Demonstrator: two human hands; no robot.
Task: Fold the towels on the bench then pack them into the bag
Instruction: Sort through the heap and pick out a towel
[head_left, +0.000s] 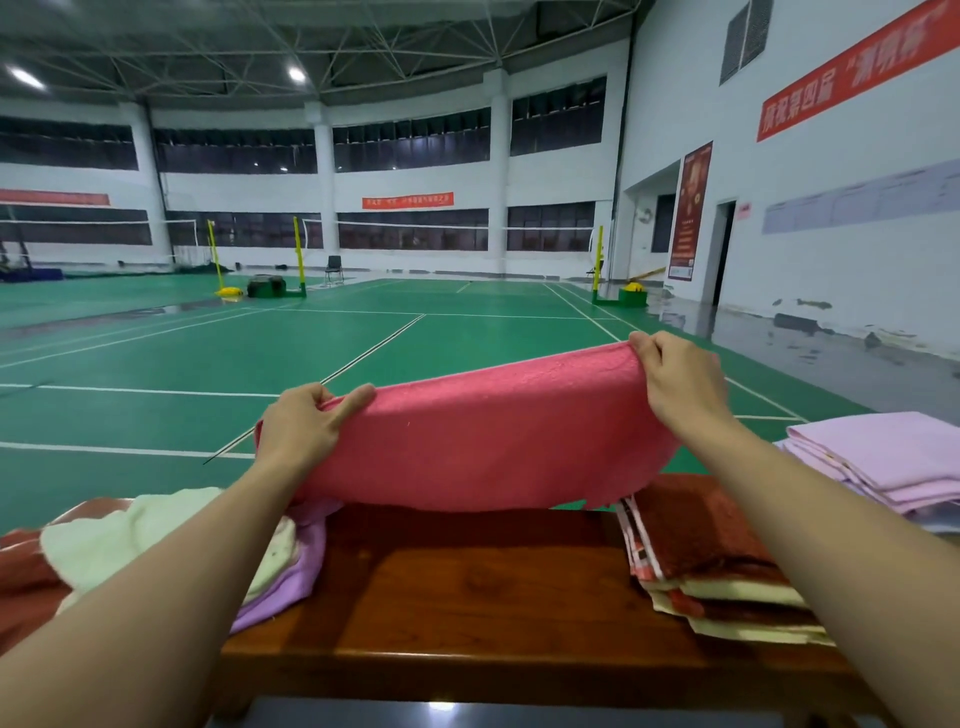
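Head view: pink towel (493, 431), stretched, doubled.

Two hands showing: left hand (301, 426), right hand (675, 382), both pinching one pink towel (488, 441). One bench (467, 587) carrying two heaps: loose pile (171, 540) lying at left end, at least three towels; folded stack (711, 566) sitting at right end, count unclear. One lilac stack (883, 462) lying beyond right end.

pink towel (488, 441) held up, both hands, bench (467, 587)
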